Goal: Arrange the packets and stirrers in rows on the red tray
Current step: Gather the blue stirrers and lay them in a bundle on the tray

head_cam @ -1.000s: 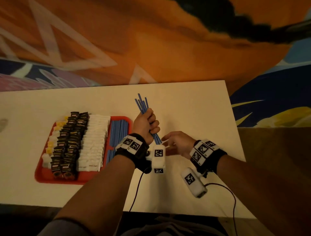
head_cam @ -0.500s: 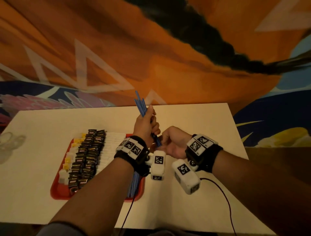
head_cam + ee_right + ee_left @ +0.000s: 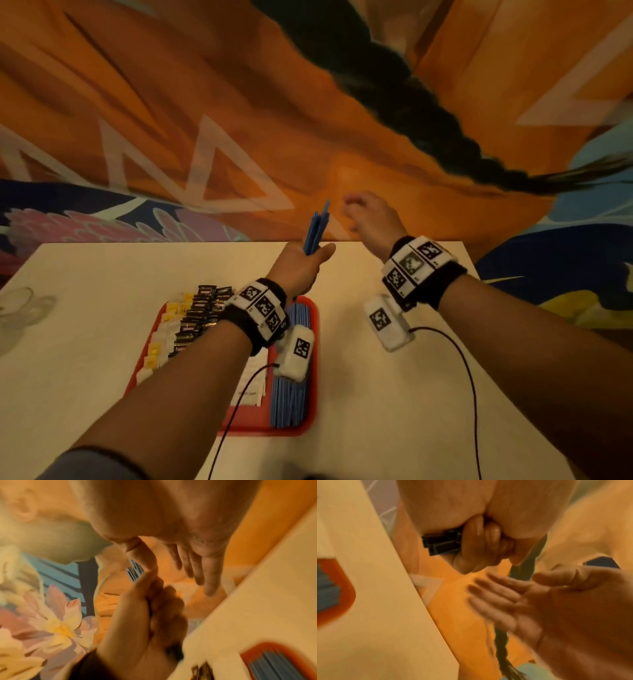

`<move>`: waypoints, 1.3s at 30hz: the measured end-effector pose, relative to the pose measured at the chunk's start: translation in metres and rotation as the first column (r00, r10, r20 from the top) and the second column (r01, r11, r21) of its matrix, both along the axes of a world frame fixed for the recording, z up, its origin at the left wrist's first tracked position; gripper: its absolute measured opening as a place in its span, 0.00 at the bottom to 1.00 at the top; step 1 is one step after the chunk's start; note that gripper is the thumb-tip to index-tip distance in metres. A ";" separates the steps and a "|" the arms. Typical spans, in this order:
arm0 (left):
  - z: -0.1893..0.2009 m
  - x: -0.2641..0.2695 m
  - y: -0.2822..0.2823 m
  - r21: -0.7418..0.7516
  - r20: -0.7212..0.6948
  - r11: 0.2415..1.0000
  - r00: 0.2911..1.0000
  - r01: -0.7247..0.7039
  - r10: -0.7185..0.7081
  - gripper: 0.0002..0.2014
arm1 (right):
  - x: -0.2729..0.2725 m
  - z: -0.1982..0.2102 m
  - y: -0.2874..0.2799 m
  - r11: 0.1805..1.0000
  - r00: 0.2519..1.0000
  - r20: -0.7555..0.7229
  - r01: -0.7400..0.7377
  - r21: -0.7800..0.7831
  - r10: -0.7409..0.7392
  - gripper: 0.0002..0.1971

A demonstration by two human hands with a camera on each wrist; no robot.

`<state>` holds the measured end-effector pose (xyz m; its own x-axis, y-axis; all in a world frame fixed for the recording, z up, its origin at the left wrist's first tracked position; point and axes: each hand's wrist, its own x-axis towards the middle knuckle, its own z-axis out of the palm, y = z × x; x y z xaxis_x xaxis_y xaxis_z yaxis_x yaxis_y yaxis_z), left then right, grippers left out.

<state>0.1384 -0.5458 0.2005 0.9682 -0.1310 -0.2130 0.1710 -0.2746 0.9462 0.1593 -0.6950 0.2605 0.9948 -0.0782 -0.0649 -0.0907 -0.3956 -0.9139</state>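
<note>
Left fingers (image 3: 476, 534) clenched around a bundle of blue stirrers (image 3: 317, 229), thumb laid along the side. Left hand (image 3: 298, 270) holds the bundle upright over the far edge of the counter (image 3: 102, 342), tips fanned slightly above the fist. Right hand (image 3: 368, 219) released, fingers extended and loose, holding nothing, just beside the stirrer tips but apart from them.

View differences: left wrist view shows the bundle's cut ends (image 3: 441, 545) poking out below the fist, flat rectangular sections, dark in that light. Head view hides that end behind the hand. Left wrist view also shows the right palm (image 3: 547, 601) open and facing the camera, blurred. Right wrist view shows the stirrer tips (image 3: 135, 570) past the left thumb, plus the straight right fingers (image 3: 202, 566); heavy motion blur there.

Red tray (image 3: 310, 342) sits near the counter's front edge, rounded corners, raised rim, smooth plastic look. Only the head view shows its full load: a flat row of blue stirrers (image 3: 289, 401) along its right side, white paper packets (image 3: 253, 380) next, then glossy dark packets (image 3: 202, 318), then white and yellow packets (image 3: 161, 342) at the left side. Left forearm covers part of the middle rows. Wrist views catch only a tray corner with stirrers.

Counter is matte cream, plain. Both wrists carry black bands with white marker blocks and trailing black cables (image 3: 469, 377).
</note>
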 end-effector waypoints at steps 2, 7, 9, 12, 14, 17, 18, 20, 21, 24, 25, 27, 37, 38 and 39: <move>0.011 0.004 0.007 0.243 0.083 0.963 0.987 0.115 -0.139 0.25 | 0.001 0.015 0.011 0.992 0.993 0.116 -0.009 -0.129 0.024 0.19; 0.041 0.014 0.018 0.491 0.129 0.839 0.933 0.235 -0.337 0.14 | -0.006 0.022 0.039 0.892 0.955 -0.013 -0.282 -0.354 0.296 0.24; 0.046 0.018 0.029 0.583 0.099 0.774 0.924 0.247 -0.369 0.10 | -0.007 0.030 0.035 0.811 0.918 -0.056 -0.375 -0.448 0.393 0.19; 0.049 0.027 0.038 0.720 0.041 0.643 0.909 0.261 -0.415 0.15 | -0.009 0.041 0.035 0.559 0.830 -0.179 -0.499 -0.662 0.528 0.09; 0.058 0.028 0.038 0.818 0.045 0.530 0.892 0.225 -0.449 0.13 | -0.013 0.042 0.043 0.398 0.814 -0.246 -0.492 -0.774 0.526 0.11; 0.069 0.032 0.036 0.887 0.110 0.448 0.894 0.108 -0.434 0.06 | -0.012 0.037 0.050 0.322 0.854 -0.202 -0.386 -0.865 0.481 0.16; 0.072 0.032 0.034 0.893 0.120 0.442 0.901 0.086 -0.417 0.07 | -0.011 0.035 0.051 0.322 0.867 -0.181 -0.355 -0.878 0.464 0.15; 0.075 0.032 0.031 0.898 0.123 0.434 0.904 0.074 -0.409 0.12 | -0.010 0.033 0.051 0.308 0.889 -0.149 -0.302 -0.902 0.434 0.07; 0.076 0.031 0.030 0.897 0.133 0.438 0.903 0.067 -0.410 0.13 | -0.010 0.033 0.050 0.296 0.896 -0.141 -0.283 -0.912 0.421 0.04; 0.074 0.031 0.028 0.865 0.143 0.494 0.899 0.090 -0.415 0.13 | -0.008 0.035 0.047 0.285 0.914 -0.105 -0.230 -0.931 0.393 0.14; 0.074 0.031 0.028 0.855 0.147 0.509 0.895 0.100 -0.422 0.13 | -0.008 0.036 0.047 0.288 0.914 -0.088 -0.215 -0.933 0.396 0.14; 0.079 0.030 0.028 0.833 0.167 0.542 0.882 0.113 -0.440 0.14 | -0.008 0.036 0.044 0.293 0.912 -0.066 -0.198 -0.935 0.404 0.15; 0.080 0.022 0.045 -0.177 0.305 0.981 0.952 0.077 -0.019 0.09 | 0.007 0.041 0.019 0.463 0.962 -0.099 -0.211 -0.861 0.254 0.08; 0.076 0.021 0.040 -0.241 0.270 0.968 0.963 0.067 0.001 0.10 | 0.006 0.042 0.019 0.476 0.962 -0.097 -0.213 -0.853 0.257 0.08; 0.072 0.020 0.036 -0.282 0.243 0.957 0.970 0.063 0.007 0.09 | 0.006 0.042 0.019 0.486 0.961 -0.093 -0.214 -0.848 0.260 0.09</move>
